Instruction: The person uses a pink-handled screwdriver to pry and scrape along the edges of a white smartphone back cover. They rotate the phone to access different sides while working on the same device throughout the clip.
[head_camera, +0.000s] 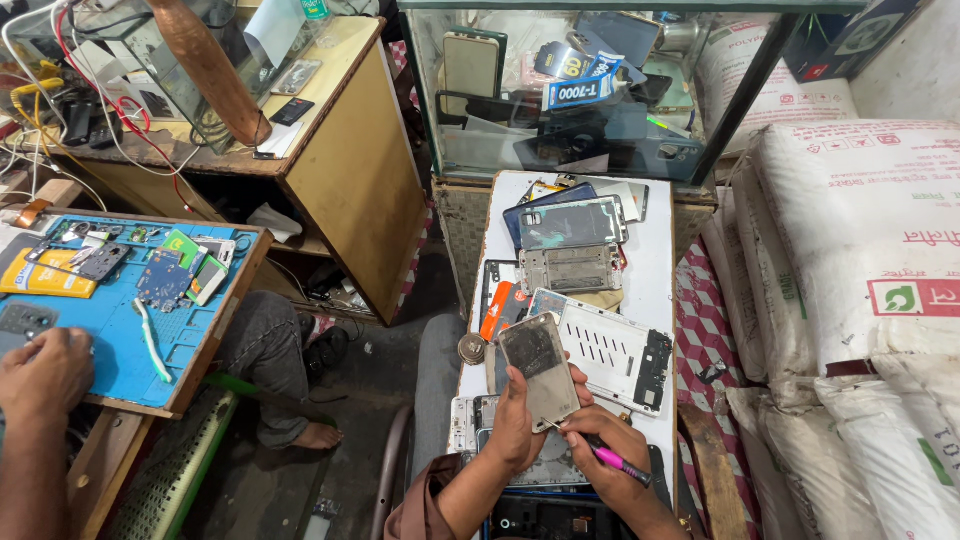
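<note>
- Your left hand (515, 420) clasps one phone frame (540, 368), tilted above the white worktop (655, 270).
- Your right hand (610, 440) pinches one pink tool (615, 462) against it.
- Several phone parts (572, 240) crowd the worktop beyond.

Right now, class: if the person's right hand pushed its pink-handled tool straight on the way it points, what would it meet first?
Probably the phone panel held in the left hand; the tool in the right hand already points at its lower edge.

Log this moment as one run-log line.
left hand: holds phone panel | right hand: pink tool at panel edge | surface: white board
</note>
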